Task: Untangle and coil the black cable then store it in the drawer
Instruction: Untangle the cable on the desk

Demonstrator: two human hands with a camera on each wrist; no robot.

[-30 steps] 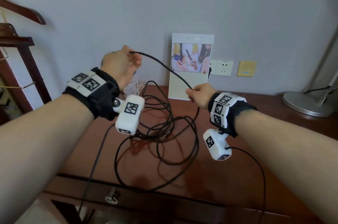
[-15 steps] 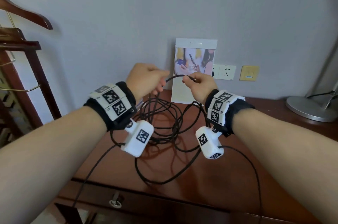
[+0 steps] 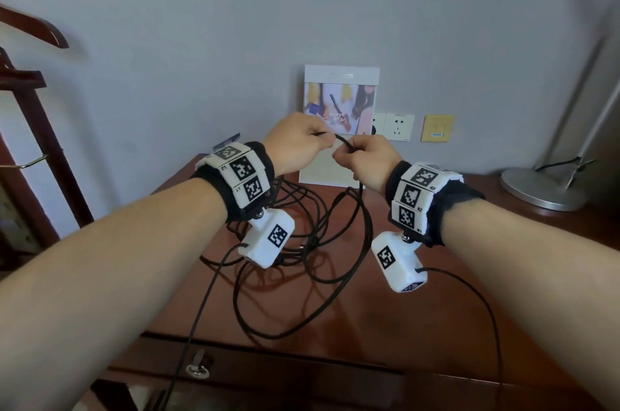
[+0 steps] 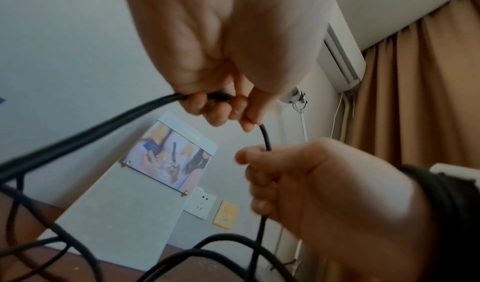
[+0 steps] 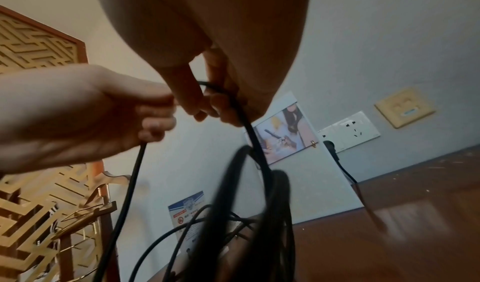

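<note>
A thin black rubber cable [image 3: 342, 141] is gripped by both curled hands, held close together above the dark reddish wooden desk [image 3: 453, 326]; left hand [image 3: 295, 142], right hand [image 3: 367, 159]. Tangled loops are draped below the hands onto the desk.

Both hands raised above the back of the desk [image 3: 419, 337], left hand [image 3: 295, 142] just left of right hand [image 3: 367, 160], a short run of cable [image 3: 340, 139] between them. Cable loops hang from the hands onto the desk below; drawer [image 3: 255, 367] under the front edge. Picture card [image 3: 340, 88] against the wall behind the hands, sockets [image 3: 398, 127] right of it, lamp base [image 3: 543, 187] on the desk far right
</note>
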